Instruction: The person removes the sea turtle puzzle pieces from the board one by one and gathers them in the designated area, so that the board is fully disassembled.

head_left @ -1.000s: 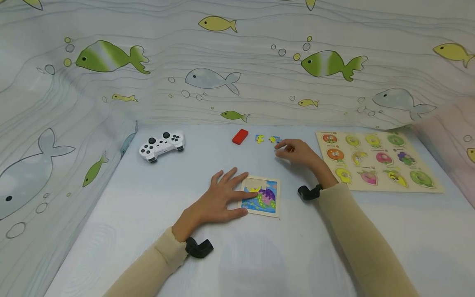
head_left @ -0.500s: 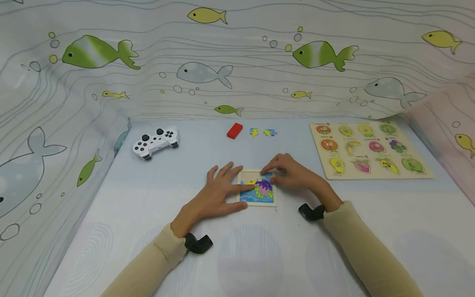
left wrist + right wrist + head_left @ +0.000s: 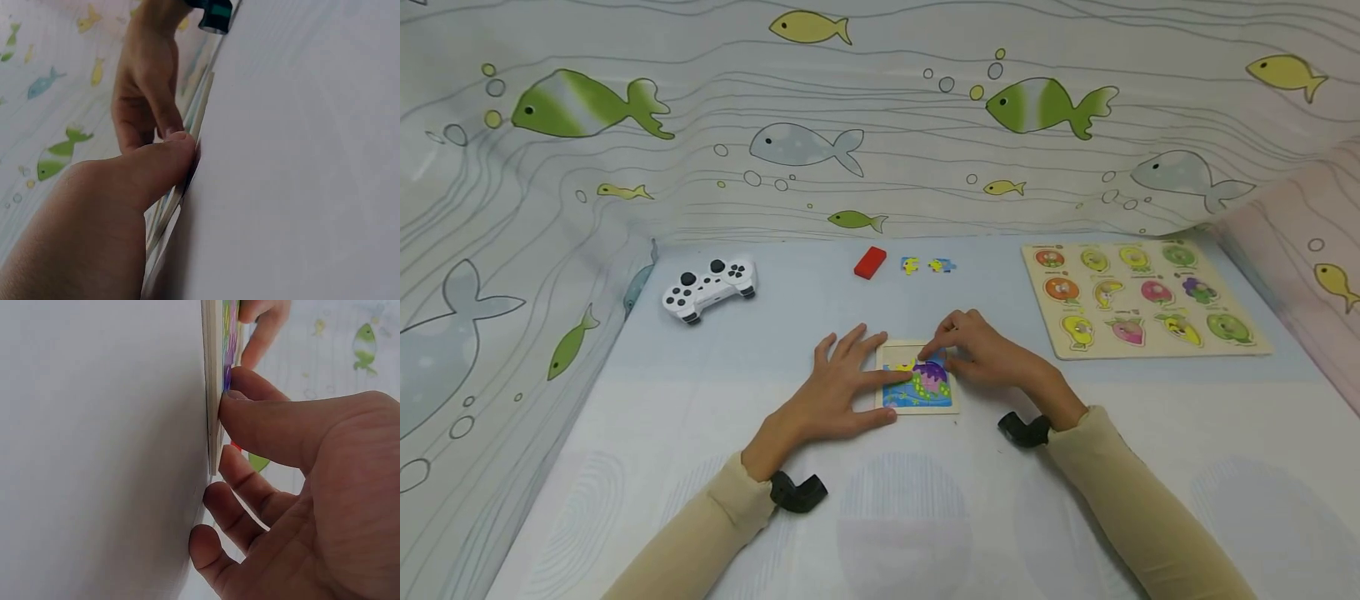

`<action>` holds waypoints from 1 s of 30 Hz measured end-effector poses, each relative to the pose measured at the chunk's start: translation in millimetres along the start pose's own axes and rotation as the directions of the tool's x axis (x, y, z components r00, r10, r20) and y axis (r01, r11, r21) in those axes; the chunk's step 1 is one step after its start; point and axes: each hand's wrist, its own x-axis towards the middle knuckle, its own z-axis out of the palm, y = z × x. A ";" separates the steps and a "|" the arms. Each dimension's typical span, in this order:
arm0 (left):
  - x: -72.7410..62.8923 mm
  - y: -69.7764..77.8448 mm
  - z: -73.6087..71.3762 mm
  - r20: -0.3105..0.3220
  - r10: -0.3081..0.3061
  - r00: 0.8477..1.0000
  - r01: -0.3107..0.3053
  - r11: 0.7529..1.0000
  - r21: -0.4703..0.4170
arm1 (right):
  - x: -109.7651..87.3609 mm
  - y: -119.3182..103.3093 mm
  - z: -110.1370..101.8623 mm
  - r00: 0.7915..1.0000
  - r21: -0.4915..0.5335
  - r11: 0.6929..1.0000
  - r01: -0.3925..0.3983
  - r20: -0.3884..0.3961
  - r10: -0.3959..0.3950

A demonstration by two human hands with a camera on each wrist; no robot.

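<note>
A small square jigsaw puzzle (image 3: 917,410) in a pale wooden frame lies flat on the table, showing a purple and blue sea picture; a bare strip shows at its upper left. My left hand (image 3: 842,392) rests over its left side with fingers spread, the index fingertip on the picture and the thumb at the lower edge. At the upper right corner my right hand (image 3: 988,350) bends its index finger and thumb about a blue puzzle piece (image 3: 937,355), mostly covered by the fingers. In the right wrist view, the right thumb (image 3: 269,425) touches the frame's edge.
Two loose puzzle pieces (image 3: 942,265) lie behind the puzzle, beside a red block (image 3: 870,262). A white game controller (image 3: 710,288) is at the back left. A wooden fruit board (image 3: 1052,342) lies at the right. Fish-patterned cloth (image 3: 925,200) rises behind.
My right hand has moved from near the loose pieces toward me to the puzzle's upper right corner, its index finger shifting slightly left there. My left hand has stayed on the puzzle.
</note>
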 end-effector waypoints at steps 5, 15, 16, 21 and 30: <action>-0.4 -0.1 0.0 0.008 0.001 1.000 -0.001 1.000 0.014 | 0.0 -1.8 -0.6 1.000 -0.016 0.999 0.029 -0.003 -0.029; -0.2 0.5 -1.0 0.004 0.010 1.000 -0.010 1.000 0.014 | -1.4 -4.1 -0.9 0.998 -0.047 0.997 0.058 0.012 -0.058; -0.3 0.6 -1.3 0.004 0.008 1.000 -0.008 1.000 0.014 | -1.3 -4.6 -1.0 0.998 -0.046 0.997 0.059 0.013 -0.059; -0.4 0.9 -1.7 0.009 0.001 1.000 -0.001 1.000 0.021 | -1.7 -5.5 -1.4 0.999 -0.038 0.998 0.051 0.016 -0.050; -0.8 1.2 -1.8 0.022 -0.003 1.000 0.003 1.000 0.009 | -2.2 -5.0 -0.6 0.998 -0.007 0.998 0.055 0.003 -0.055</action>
